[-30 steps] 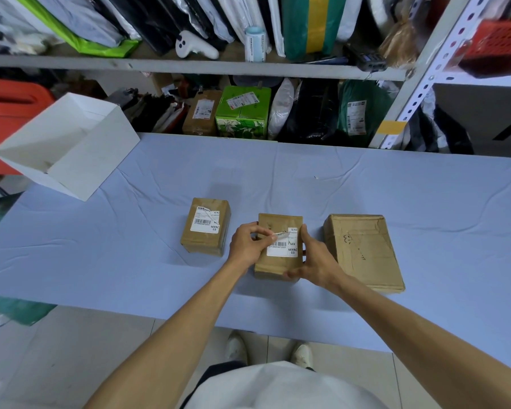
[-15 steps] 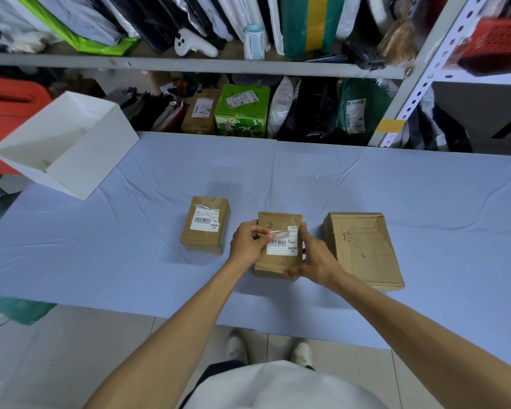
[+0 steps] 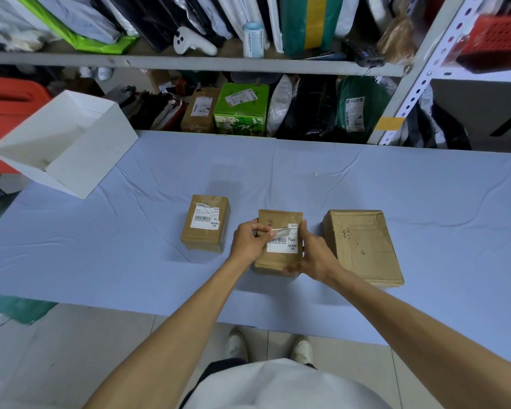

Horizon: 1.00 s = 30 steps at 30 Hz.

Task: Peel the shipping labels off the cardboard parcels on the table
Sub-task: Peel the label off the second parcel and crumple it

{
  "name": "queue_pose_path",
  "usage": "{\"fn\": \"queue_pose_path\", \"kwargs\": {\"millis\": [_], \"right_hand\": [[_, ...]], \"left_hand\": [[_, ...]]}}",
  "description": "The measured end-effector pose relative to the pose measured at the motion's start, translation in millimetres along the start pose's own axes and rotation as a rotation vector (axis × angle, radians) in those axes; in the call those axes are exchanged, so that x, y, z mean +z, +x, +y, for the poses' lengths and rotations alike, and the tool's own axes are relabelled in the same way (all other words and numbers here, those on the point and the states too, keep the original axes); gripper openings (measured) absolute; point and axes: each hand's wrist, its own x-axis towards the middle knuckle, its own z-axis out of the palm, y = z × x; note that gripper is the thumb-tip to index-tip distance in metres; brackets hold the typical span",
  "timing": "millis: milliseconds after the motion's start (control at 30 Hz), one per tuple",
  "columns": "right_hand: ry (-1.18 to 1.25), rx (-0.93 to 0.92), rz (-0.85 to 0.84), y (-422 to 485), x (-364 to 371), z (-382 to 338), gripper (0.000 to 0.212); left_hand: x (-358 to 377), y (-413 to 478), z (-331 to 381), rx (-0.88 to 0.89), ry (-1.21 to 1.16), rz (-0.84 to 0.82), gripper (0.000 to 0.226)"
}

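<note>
My left hand (image 3: pixel 250 242) pinches the lifted top edge of the label (image 3: pixel 283 246) on the middle parcel (image 3: pixel 279 219); my right hand (image 3: pixel 313 255) grips that parcel's right side. Pulling too sharply could tear the label, leaving scraps stuck.

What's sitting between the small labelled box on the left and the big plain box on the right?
In the head view, a third small parcel: the right hand steadies it while the left hand pinches its partly lifted label.

Even indoor light, soft shadows, wide-angle edge warp
</note>
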Motion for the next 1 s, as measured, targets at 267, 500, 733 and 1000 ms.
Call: {"fn": "queue_pose_path", "kwargs": {"millis": [267, 500, 733, 1000], "right_hand": [[-0.139, -0.015, 0.016, -2.9, -0.6, -4.2, 0.131], [-0.114, -0.004, 0.026, -3.0, 0.4, -4.0, 0.131], [-0.068, 0.038, 0.029, -11.0, -3.7, -13.6, 0.124], [0.15, 0.032, -0.002, -17.1, -2.1, -22.4, 0.1]], "left_hand": [[-0.1, -1.6, 1.8, -0.001, -0.029, -0.034, 0.008], [-0.8, -2.1, 2.6, -0.018, -0.06, -0.04, 0.008], [-0.4, -1.5, 3.7, -0.032, -0.082, -0.046, 0.008], [-0.2, -1.5, 3.2, -0.036, -0.154, -0.048, 0.009]]}}
